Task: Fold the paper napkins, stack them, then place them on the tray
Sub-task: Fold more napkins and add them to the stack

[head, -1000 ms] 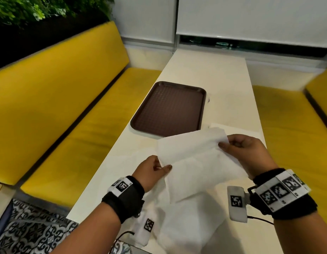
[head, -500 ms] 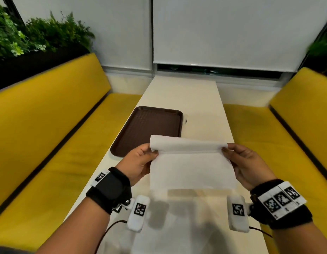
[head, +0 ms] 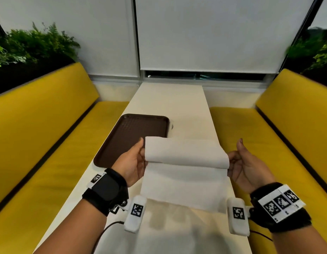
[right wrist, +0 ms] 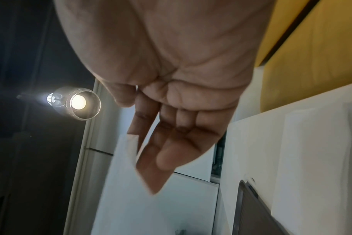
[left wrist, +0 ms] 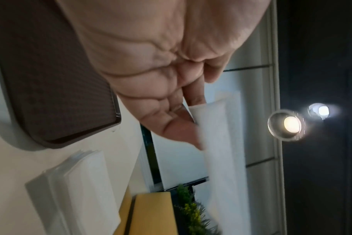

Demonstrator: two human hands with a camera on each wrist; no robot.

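Note:
I hold one white paper napkin [head: 184, 182] in the air above the table, stretched between both hands. Its top part curls over towards me in a soft roll. My left hand [head: 135, 158] pinches the napkin's left edge [left wrist: 213, 127], thumb in front and fingers behind. At the right edge, my right hand [head: 237, 162] holds the napkin [right wrist: 131, 174] against its fingers, and the thumb stands lifted. The brown tray [head: 133, 136] lies flat on the table just beyond my left hand, with nothing seen in it. A pile of white napkins [left wrist: 74, 187] lies on the table beside the tray [left wrist: 50, 79].
The long white table [head: 170, 99] runs away from me to a window with white blinds. Yellow benches [head: 40, 134] flank it on both sides. More white paper [head: 168, 239] lies on the table under the held napkin, blurred.
Both hands have raised the napkin off the table and pulled it taut. Its top edge has rolled over towards me. The head view has tilted up.

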